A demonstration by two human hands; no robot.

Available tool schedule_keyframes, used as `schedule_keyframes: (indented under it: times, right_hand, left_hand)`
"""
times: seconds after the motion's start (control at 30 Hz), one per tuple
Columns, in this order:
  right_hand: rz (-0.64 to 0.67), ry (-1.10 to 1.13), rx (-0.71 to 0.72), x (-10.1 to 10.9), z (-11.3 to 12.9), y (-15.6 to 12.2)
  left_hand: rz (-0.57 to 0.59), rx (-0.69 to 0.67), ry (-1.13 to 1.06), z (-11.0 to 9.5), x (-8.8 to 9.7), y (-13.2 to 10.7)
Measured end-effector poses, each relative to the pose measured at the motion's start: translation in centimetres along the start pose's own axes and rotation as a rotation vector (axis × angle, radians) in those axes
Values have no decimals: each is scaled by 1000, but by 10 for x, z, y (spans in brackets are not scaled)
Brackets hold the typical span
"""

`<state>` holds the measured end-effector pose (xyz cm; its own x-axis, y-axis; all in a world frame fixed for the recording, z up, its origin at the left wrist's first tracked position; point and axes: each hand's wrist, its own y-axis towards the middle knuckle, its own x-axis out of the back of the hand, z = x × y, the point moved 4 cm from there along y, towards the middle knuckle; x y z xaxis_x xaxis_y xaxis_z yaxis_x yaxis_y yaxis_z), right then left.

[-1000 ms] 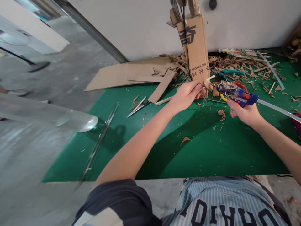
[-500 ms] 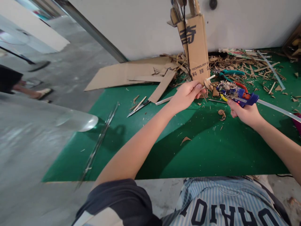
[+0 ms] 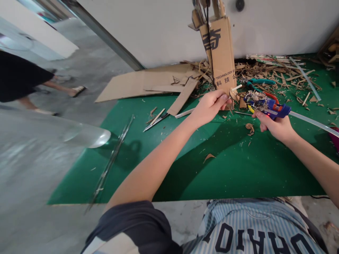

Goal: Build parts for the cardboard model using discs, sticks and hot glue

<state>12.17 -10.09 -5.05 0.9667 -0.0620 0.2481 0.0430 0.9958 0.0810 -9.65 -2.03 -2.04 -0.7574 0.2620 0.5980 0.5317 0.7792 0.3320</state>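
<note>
My left hand is closed in a pinch on a small cardboard piece held just above the green mat. My right hand grips a blue hot glue gun with a clear glue stick sticking out behind. The gun's crusted nozzle points left at the small piece, almost touching it. A tall upright cardboard box with printed characters stands right behind the two hands.
Flat cardboard sheets lie at the back left. Cardboard scraps and teal-handled pliers litter the back right. Scissors and a long metal ruler lie on the left. A person walks on the floor at far left.
My hands have barely moved. A person has walked into view on the floor at the far left.
</note>
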Motion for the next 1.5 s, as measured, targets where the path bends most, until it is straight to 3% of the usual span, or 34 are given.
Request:
schedule_keyframes:
  times: [0.93,1.5]
  right_hand:
    - [-8,39,-1,-1,1,1]
    - [-3,10,7,1,-13,2]
  left_hand:
    - [5,-20,-6,-3,-2,0]
    - [-7,-10,0,-6,-1,-1]
